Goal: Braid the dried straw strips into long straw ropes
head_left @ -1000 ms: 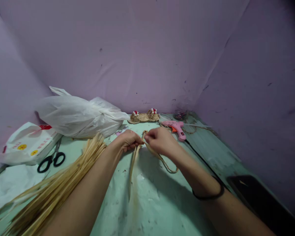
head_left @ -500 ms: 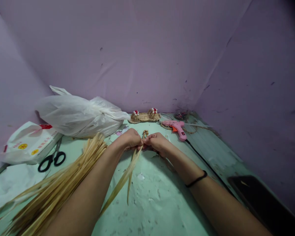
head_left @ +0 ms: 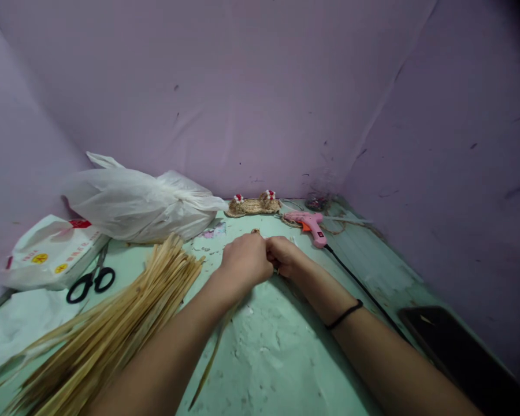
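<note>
My left hand (head_left: 248, 259) is closed and turned with its back towards me, hiding most of what it grips. A pale dry straw strip (head_left: 210, 364) trails from beneath it towards me. Pressed against it, my right hand (head_left: 282, 253) is also closed, with fingers curled inward. Just the tip of a small braided straw piece (head_left: 255, 231) shows beyond my knuckles; the rest is hidden by the hands. A thick bundle of dry straw strips (head_left: 125, 323) lies beside my left forearm.
Black-handled scissors (head_left: 91, 283), a white paper bag (head_left: 54, 251) and a tied white plastic bag (head_left: 143, 202) lie left. At the back is a woven straw piece (head_left: 253, 206) with red-and-white beads. A pink glue gun (head_left: 309, 222) and a dark phone-like slab (head_left: 455, 352) lie right.
My left hand has moved right and rolled over, covering the braided piece and upper strips. The trailing strip has swung and less of it shows. My right hand has shifted slightly right.
</note>
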Demonstrator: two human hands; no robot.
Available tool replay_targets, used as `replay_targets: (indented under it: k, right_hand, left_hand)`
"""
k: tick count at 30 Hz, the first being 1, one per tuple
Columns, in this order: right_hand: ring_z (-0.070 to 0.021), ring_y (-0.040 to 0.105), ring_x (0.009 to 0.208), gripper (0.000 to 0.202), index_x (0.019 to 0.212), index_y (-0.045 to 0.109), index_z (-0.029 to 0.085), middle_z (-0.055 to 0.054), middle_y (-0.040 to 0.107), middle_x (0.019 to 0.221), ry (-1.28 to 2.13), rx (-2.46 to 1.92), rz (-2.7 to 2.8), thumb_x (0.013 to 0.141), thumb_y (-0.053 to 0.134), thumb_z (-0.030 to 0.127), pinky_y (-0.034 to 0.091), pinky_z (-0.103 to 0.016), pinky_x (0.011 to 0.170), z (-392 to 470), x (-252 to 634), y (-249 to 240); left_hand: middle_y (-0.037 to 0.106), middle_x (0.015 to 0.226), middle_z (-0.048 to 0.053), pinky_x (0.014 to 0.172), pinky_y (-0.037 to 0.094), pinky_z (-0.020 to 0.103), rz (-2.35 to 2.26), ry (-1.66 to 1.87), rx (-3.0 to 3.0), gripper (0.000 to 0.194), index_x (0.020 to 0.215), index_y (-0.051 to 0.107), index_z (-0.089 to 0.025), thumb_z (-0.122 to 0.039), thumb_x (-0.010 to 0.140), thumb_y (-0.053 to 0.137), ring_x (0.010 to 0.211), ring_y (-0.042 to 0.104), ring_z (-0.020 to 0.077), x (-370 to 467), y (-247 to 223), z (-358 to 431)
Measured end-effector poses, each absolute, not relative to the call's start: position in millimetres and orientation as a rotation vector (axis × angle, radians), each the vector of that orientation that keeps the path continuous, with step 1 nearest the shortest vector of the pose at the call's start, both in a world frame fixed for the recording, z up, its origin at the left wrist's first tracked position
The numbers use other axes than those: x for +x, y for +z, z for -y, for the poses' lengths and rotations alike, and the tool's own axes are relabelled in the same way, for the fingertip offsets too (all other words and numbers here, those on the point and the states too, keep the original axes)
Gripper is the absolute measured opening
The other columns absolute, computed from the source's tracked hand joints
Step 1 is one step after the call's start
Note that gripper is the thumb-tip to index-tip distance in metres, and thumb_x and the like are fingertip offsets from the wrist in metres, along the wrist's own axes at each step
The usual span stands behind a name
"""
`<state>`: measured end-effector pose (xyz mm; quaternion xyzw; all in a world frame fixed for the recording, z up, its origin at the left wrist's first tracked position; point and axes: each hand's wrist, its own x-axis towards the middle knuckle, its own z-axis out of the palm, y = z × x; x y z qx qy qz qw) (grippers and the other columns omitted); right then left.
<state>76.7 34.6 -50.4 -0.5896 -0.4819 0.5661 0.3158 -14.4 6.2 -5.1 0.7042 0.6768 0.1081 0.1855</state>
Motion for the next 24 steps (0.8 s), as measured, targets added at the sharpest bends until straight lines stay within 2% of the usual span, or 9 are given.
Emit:
replay_targets:
  k: [4,7,11,16,19,24]
  right_hand:
    - [-0.0044,0.030,0.033,0.008,0.050,0.047,0.013,0.005,0.038,0.038,1.663,-1.465,1.191,0.055,0.046,0.009,0.021,-0.018,0.035,-36,81,-51]
    - [-0.0028,0.023,0.031,0.007,0.058,0.054,0.011,0.006,0.041,0.039,1.795,-1.358,1.151,0.059,0.048,0.009,0.016,-0.017,0.034,-37,84,-49]
    - [-0.0018,0.021,0.031,0.005,0.056,0.053,0.011,0.006,0.040,0.038,1.845,-1.276,1.164,0.059,0.049,0.008,0.012,-0.016,0.034,-38,87,-50]
    - [-0.0035,0.035,0.035,0.003,0.060,0.055,0.012,0.002,0.053,0.048,1.807,-1.297,1.337,0.061,0.052,0.013,0.018,-0.016,0.036,-40,91,-51]
    - [-0.0039,0.036,0.039,0.006,0.061,0.058,0.011,0.001,0.055,0.050,1.564,-1.406,1.645,0.061,0.054,0.014,0.023,-0.016,0.038,-40,92,-48]
    - [-0.0107,0.050,0.054,0.014,0.064,0.066,0.012,-0.003,0.061,0.056,0.697,-1.597,2.228,0.061,0.053,0.016,0.029,-0.020,0.047,-32,88,-40]
  left_hand:
    - [0.055,0.049,0.006,0.046,0.032,0.022,-1.775,0.341,1.810,0.008,0.054,0.058,-0.014,-0.022,0.056,0.058,0.048,0.051,0.0151,-28,-4,-20]
    - [0.052,0.044,0.003,0.040,0.029,0.021,-1.879,0.632,1.482,0.013,0.058,0.057,-0.013,-0.023,0.063,0.052,0.036,0.042,0.0101,-45,-4,-35]
    - [0.041,0.035,-0.002,0.034,0.020,0.018,-1.603,0.511,1.045,0.015,0.056,0.054,-0.010,-0.017,0.067,0.048,0.029,0.029,0.0045,-45,-15,-41]
    - [0.051,0.047,0.002,0.035,0.025,0.013,-1.291,0.439,0.870,0.018,0.056,0.054,-0.008,-0.007,0.070,0.043,0.035,0.037,0.0019,-41,-28,-39]
    - [0.046,0.040,-0.001,0.035,0.027,0.014,-1.363,0.406,0.950,0.020,0.053,0.052,-0.009,-0.005,0.070,0.043,0.033,0.036,0.0035,-39,-28,-37]
    - [0.038,0.028,-0.001,0.035,0.027,0.020,-1.734,0.308,1.218,0.024,0.041,0.046,-0.014,-0.009,0.065,0.047,0.029,0.034,0.0080,-28,-23,-34]
